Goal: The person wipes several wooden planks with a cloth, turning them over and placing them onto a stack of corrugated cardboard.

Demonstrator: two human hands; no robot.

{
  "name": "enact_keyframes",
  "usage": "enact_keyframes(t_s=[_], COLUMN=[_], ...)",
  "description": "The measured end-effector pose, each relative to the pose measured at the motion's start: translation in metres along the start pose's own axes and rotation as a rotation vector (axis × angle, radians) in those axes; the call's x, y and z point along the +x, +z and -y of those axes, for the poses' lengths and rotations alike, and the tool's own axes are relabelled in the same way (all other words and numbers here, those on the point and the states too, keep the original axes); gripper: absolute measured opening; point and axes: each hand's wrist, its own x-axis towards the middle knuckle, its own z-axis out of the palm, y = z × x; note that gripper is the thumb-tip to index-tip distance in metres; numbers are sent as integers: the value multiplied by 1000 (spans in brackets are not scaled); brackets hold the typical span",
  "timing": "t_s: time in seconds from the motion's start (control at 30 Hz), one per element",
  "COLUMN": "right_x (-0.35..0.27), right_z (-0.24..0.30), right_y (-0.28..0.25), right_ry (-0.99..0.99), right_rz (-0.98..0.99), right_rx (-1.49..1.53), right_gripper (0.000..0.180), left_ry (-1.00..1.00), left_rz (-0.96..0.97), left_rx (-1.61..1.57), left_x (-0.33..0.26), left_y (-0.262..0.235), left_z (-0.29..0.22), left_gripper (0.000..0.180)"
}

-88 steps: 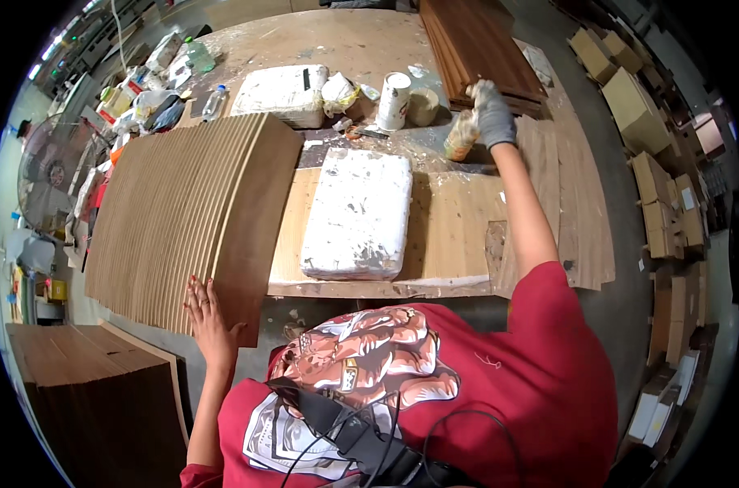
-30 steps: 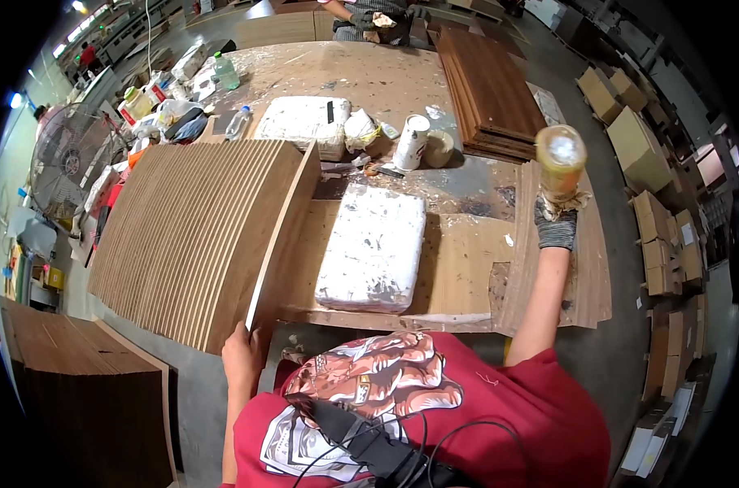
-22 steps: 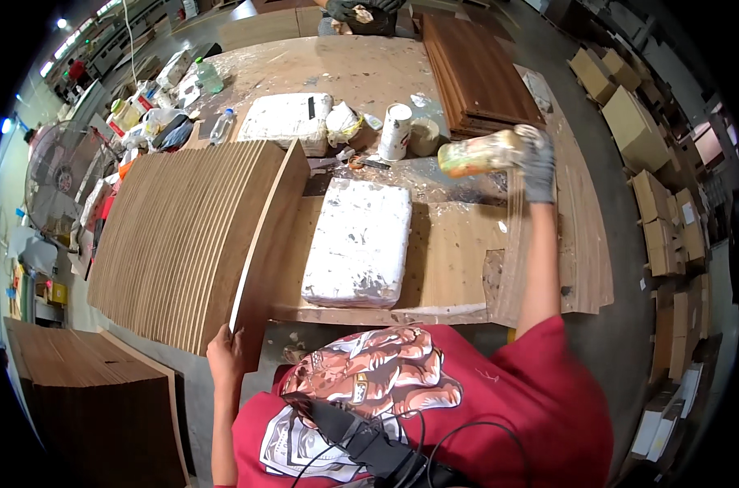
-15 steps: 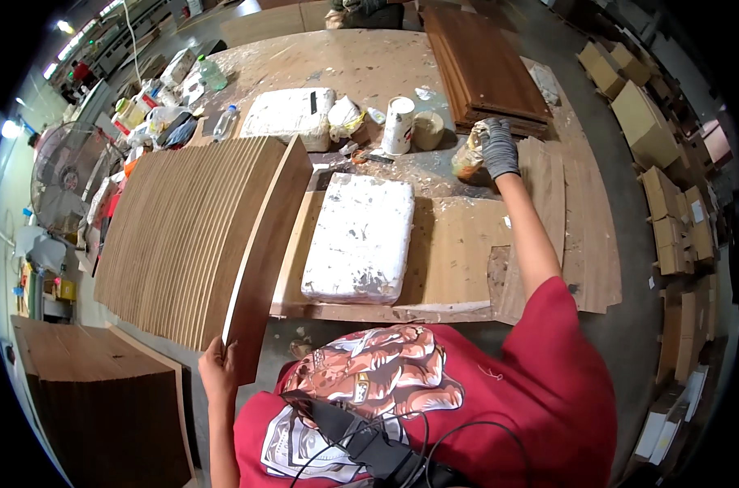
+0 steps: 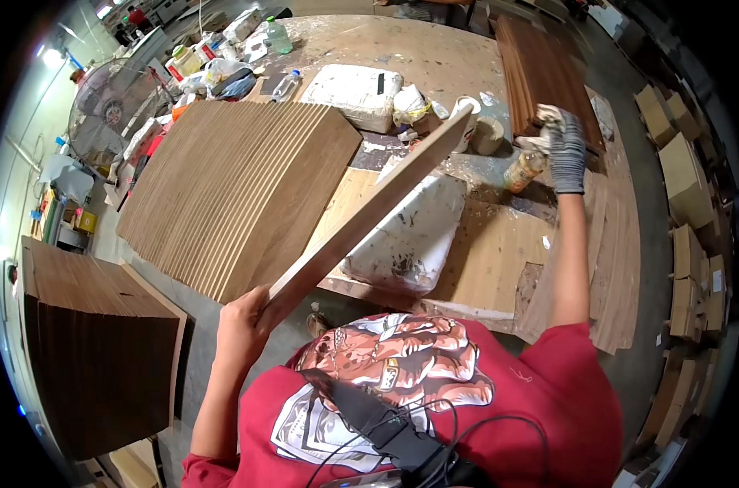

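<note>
My bare left hand [image 5: 243,321] is closed round the near end of a long wooden board [image 5: 361,224]. The board is tilted with a narrow edge facing up, its far end reaching over the table. It passes above a white plastic-wrapped block [image 5: 410,252] stained with dark smears. My right hand [image 5: 566,154], in a grey striped glove, is closed on a crumpled whitish rag [image 5: 551,122]. Just beside and below the rag, a small bottle [image 5: 522,171] with yellowish-orange contents stands on the table; I cannot tell whether the rag touches it.
At the left lies a staggered stack of boards [image 5: 215,179], with another tall stack [image 5: 101,350] lower down. Dark brown panels [image 5: 544,77] lie at the far right of the table. A white canister [image 5: 465,122], a tub [image 5: 488,136] and a second wrapped block [image 5: 353,93] stand farther back.
The board has come away from beside the left stack and swung right over the wrapped block. My right hand with the rag has lifted off the bottle. The whole view has shifted.
</note>
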Motion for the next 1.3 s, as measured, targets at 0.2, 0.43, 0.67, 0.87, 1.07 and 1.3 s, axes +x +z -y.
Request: enact_keyframes(t_s=[0.2,0.43,0.67,0.87,1.07,1.3], right_x=[-78,-156,-59,-35,-16,-122], right_z=[244,215,10,-75,15,167], right_y=[56,110,142,153,112,122], right_ry=[-344,-521,-4,-28,-64,-306], right_rz=[452,362,214,158,71,184], right_rx=[584,34,431,-146,536,214], right_gripper=[17,50,25,24,24,35], left_ry=[80,91,122,-179,-185,-35], left_rz=[94,195,205,317,167,-30], left_rx=[47,-21,-20,-508,-885,-979], left_x=[22,26,31,32,-5,-1], left_y=[3,6,-1,-26,15,67], left_z=[-10,-7,-6,29,95,110], left_gripper=[17,26,25,27,37,27])
